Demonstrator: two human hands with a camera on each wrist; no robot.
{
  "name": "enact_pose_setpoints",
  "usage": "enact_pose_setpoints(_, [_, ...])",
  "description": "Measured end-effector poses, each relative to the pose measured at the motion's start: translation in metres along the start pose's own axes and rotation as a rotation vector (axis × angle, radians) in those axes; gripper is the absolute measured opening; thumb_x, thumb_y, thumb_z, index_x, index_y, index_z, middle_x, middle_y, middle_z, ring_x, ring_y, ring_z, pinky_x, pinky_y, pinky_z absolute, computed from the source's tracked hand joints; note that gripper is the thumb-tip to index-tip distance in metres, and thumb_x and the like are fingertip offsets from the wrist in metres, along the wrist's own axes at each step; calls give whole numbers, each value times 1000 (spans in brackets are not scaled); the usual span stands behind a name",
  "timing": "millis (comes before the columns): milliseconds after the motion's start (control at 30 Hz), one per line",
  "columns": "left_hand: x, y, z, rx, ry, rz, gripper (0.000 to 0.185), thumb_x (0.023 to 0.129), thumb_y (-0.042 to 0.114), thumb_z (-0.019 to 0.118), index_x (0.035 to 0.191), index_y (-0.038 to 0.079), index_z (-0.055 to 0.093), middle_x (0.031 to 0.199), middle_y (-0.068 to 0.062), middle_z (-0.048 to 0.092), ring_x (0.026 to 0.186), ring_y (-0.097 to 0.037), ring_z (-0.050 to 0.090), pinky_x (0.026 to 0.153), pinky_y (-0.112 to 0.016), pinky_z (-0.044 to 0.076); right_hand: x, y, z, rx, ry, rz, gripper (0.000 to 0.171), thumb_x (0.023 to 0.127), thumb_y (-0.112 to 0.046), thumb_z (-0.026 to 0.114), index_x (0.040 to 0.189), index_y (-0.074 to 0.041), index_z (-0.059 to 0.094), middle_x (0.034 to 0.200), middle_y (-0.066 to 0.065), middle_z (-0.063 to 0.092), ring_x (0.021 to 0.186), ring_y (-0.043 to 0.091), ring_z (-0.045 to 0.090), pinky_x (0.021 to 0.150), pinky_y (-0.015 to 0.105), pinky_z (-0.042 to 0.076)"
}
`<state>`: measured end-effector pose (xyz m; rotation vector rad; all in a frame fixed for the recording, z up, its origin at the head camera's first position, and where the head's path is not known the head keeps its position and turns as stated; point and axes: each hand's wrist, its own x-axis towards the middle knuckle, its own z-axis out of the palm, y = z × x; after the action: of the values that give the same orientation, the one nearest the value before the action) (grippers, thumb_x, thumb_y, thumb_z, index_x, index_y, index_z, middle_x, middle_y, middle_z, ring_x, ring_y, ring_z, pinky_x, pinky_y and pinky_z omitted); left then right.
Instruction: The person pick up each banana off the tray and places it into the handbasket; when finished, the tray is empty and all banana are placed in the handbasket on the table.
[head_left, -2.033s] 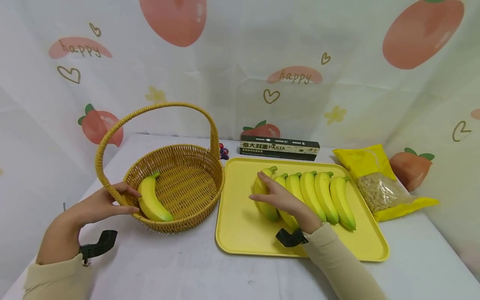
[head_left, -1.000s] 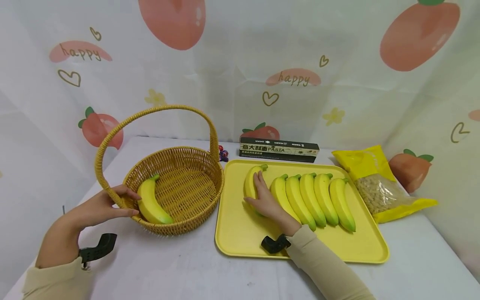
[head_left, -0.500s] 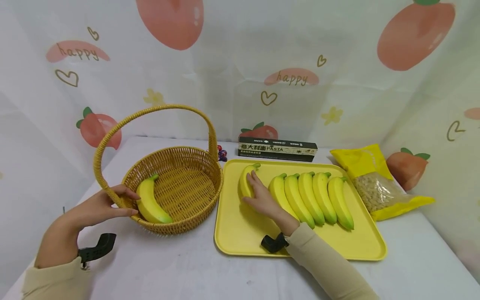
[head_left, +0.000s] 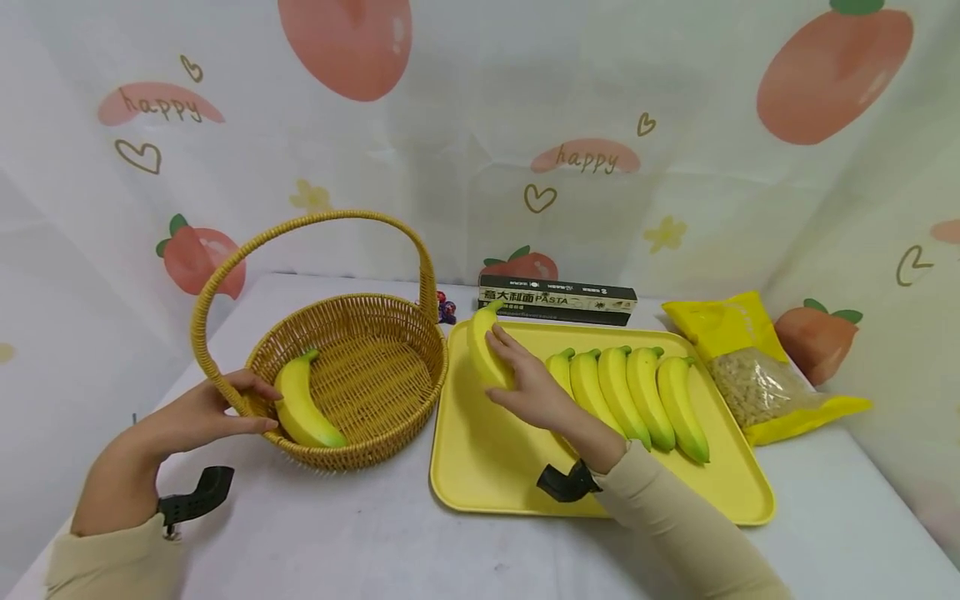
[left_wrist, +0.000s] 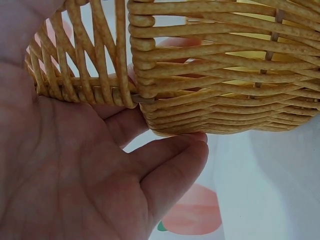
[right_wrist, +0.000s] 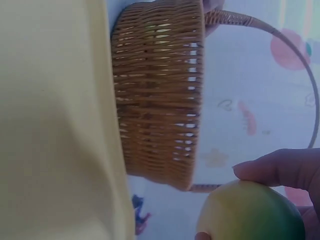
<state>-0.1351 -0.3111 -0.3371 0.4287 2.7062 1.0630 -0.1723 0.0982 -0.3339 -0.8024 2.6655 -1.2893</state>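
Note:
My right hand (head_left: 525, 387) grips a yellow banana (head_left: 483, 350) and holds it lifted over the left part of the yellow tray (head_left: 487, 475); the banana (right_wrist: 250, 212) shows under my fingertips in the right wrist view. Several more bananas (head_left: 637, 400) lie side by side on the tray. My left hand (head_left: 198, 412) holds the near-left rim of the wicker basket (head_left: 375, 333), thumb inside and fingers outside, and the basket wall (left_wrist: 215, 75) fills the left wrist view. One banana (head_left: 300, 404) lies in the basket beside that hand.
A dark pasta box (head_left: 558, 300) lies behind the tray. A yellow bag of pasta (head_left: 750, 367) lies at the tray's right. A small dark object (head_left: 446, 310) sits between basket and box. A printed curtain closes off the back and sides.
My right hand took the leftmost banana from the row, slid it left and has lifted it off the tray toward the basket side. The left hand stayed on the basket rim.

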Motion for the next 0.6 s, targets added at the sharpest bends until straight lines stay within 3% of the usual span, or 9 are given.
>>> enact_pose_setpoints(300, [-1,0,0,2,-7,-28,34,83,20,69,111,4,59,107,-9,58,88,1,48,72,-20,48,4,-28,-2,-29,-118,-112,70,86,-3,60,144,3,23,157,14,9,144,30,12,114,46,19])
enact_pose_setpoints(600, [0,0,0,-15,-5,-8,32,84,19,69,110,4,59,106,-9,58,89,-1,50,73,-19,47,20,-60,8,-84,-305,-217,69,89,-5,57,146,2,18,157,11,0,145,25,7,115,42,20])
